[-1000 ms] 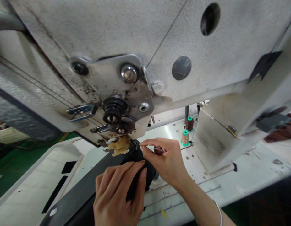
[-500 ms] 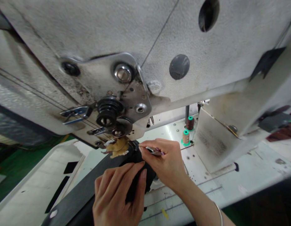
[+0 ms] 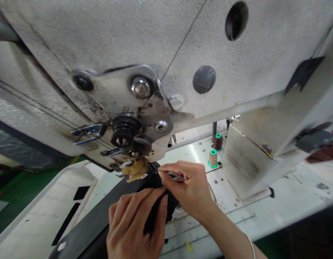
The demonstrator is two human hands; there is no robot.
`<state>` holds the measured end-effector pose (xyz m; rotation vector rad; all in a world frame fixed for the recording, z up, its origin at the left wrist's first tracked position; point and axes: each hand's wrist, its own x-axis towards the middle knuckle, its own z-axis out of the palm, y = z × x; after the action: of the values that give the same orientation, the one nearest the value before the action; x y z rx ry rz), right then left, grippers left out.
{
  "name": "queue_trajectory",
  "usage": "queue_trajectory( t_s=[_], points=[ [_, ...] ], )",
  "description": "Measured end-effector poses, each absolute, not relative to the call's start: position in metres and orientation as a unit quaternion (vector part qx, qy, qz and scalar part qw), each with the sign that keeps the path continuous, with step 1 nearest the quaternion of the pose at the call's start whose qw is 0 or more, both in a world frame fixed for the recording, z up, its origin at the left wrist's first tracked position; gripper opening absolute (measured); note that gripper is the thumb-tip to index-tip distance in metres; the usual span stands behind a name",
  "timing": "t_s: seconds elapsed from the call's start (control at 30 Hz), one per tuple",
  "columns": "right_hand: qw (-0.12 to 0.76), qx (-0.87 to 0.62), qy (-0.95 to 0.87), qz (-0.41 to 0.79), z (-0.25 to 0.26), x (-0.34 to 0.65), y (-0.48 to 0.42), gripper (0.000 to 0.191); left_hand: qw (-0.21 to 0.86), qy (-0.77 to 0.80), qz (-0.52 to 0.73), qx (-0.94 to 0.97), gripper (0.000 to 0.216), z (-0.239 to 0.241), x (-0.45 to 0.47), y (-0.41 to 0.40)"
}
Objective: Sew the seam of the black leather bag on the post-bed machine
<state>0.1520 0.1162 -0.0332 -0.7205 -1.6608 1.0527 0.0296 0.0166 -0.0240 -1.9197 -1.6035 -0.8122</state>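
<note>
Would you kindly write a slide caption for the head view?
At a sewing machine, the left hand rests on black material while the right hand holds a small tool.

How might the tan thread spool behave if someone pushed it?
The tan thread spool would probably resist gentle nudges, standing upright on its wider green base. Knocked over, it might roll, given its round body.

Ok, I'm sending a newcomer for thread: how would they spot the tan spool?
Find the pale pillar of the sewing machine, right of the right hand. Just left of it, the tan spool stands before the dark brown spool; its lighter colour sets it apart.
</note>
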Motion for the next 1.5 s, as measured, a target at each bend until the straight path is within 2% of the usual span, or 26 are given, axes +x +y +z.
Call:
queue_trajectory(
  t_s=[1.5],
  points=[
    [0.484,-0.295,-0.701,0.433,-0.0332,0.1529,0.1168,0.015,0.254,-0.588,-0.294,-0.71,0.018,-0.0247,0.0273,0.0165]
  ],
)
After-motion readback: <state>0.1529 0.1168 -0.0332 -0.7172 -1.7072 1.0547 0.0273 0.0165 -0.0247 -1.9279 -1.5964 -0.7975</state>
